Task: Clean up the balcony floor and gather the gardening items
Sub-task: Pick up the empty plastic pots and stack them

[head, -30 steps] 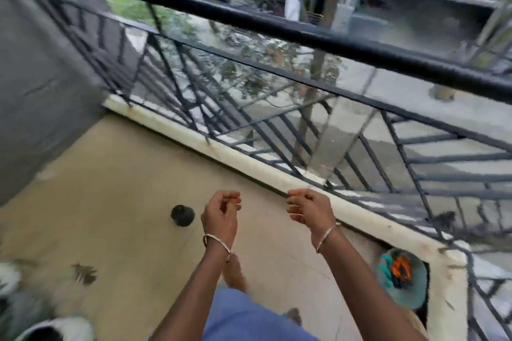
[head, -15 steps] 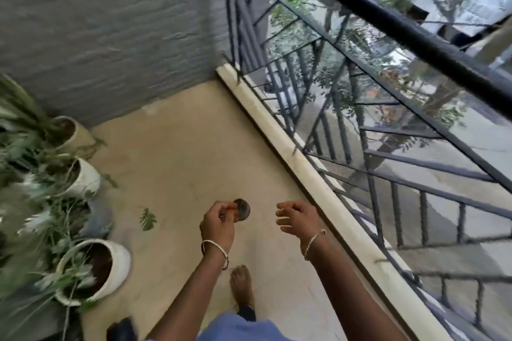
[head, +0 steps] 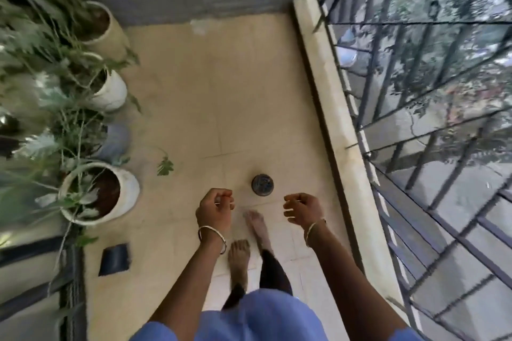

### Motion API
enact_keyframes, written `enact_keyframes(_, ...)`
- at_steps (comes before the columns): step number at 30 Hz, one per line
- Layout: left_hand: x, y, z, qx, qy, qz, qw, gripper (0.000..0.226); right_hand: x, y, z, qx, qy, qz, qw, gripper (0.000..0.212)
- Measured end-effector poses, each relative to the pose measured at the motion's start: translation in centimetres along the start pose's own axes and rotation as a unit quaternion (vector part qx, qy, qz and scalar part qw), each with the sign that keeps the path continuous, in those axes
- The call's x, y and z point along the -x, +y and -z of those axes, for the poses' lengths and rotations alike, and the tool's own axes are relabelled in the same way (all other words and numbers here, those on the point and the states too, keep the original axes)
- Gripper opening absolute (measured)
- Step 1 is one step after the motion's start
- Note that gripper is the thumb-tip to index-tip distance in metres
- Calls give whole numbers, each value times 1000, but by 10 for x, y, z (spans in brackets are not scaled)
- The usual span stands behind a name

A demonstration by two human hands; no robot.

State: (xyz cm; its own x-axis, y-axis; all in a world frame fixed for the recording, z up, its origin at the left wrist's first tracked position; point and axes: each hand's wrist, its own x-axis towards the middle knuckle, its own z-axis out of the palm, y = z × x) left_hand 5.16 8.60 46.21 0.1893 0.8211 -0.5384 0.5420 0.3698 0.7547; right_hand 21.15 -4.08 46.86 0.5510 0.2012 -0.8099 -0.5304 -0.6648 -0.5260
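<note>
Pots (head: 126, 188) of leafy plants line the left edge of the balcony floor (head: 235, 86), and just off the nearest one a loose green leaf (head: 165, 166) lies flat on the tiles, its length running roughly away from you. Nearer your feet, by that same left edge, sits a dark square thing (head: 115, 259) that I cannot identify. Your left hand (head: 214, 210) hangs with its fingers curled tight against the thumb; whether it pinches something small I cannot tell. The leaf lies ahead and to the left of that hand, so it looks the nearer one for a pickup. Just ahead, between your two hands, sits a small round dark object (head: 262, 185), perhaps a drain cover, about equally near both. Your right hand (head: 304, 210) has its fingers loosely curled around nothing visible. Beyond it the pale kerb (head: 332, 119) and black railing (head: 415, 163) close the right edge. No label or writing is readable anywhere.
</note>
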Motion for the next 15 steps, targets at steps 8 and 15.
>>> enact_keyframes(8,-92,-92,-71,8,44,109,993,29,-201,64,-56,199,-34,-62,977,12)
enact_keyframes(15,-150,-180,-123,23,76,151,985,23,-339,118,-106,390,-49,-45,918,53)
